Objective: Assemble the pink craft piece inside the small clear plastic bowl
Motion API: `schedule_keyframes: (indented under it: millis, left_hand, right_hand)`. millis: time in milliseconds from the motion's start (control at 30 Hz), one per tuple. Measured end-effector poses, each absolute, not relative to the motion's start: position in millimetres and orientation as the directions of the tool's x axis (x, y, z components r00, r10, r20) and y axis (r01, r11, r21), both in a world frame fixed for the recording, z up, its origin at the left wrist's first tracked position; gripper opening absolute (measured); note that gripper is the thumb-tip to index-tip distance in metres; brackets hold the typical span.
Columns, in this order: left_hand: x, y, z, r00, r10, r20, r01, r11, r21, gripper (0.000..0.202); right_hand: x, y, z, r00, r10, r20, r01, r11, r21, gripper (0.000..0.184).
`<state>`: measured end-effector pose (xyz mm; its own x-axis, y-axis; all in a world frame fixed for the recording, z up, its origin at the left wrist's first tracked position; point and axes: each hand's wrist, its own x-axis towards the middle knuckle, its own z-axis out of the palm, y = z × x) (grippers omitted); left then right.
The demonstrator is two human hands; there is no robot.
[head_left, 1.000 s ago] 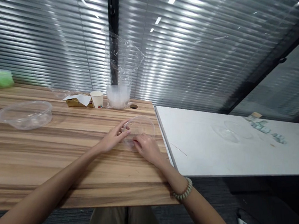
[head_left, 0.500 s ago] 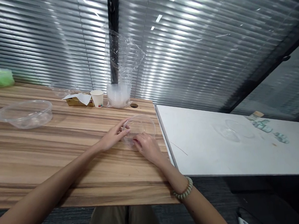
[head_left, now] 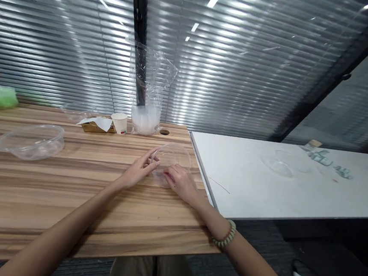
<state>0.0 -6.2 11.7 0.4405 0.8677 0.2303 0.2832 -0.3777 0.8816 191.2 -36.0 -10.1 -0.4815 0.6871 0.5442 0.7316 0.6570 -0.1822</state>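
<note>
A clear round plastic bowl (head_left: 179, 155) stands on the wooden table near its right edge. My left hand (head_left: 141, 168) is closed around the bowl's left side, thumb toward me and fingers behind the rim. Over the near part of the bowl, my right hand (head_left: 180, 182) has its thumb and fingertips pinched together. Whatever those fingertips hold, if anything, is too small to make out. A beaded bracelet (head_left: 225, 236) circles my right wrist.
A larger clear container (head_left: 39, 148) with pale contents sits at the left. Behind are a tissue box (head_left: 96, 126), a paper cup (head_left: 120, 123) and bagged plastic bowls (head_left: 146, 119). A white table (head_left: 247, 197) adjoins on the right, holding clear lids (head_left: 276, 165) and crumpled packets (head_left: 320, 158).
Both hands stay at the bowl in nearly the same pose. The whole view has shifted very slightly.
</note>
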Motion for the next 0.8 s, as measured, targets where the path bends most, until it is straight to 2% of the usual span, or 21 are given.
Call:
schedule_keyframes:
  millis: [400,800]
  left_hand:
    - [1.7,-8.4,12.4,0.444,0.861,0.248,0.258,-0.388,0.885,0.058]
    - [-0.3,-8.8,12.0,0.455,0.849,0.27,0.291,-0.428,0.856,0.057]
  right_hand:
    - [191.3,-39.0,-9.8,-0.382,0.623,0.683,0.661,0.7,-0.269,0.023]
    - [191.2,-40.1,-7.1,-0.328,0.592,0.736,0.661,0.7,-0.268,0.025]
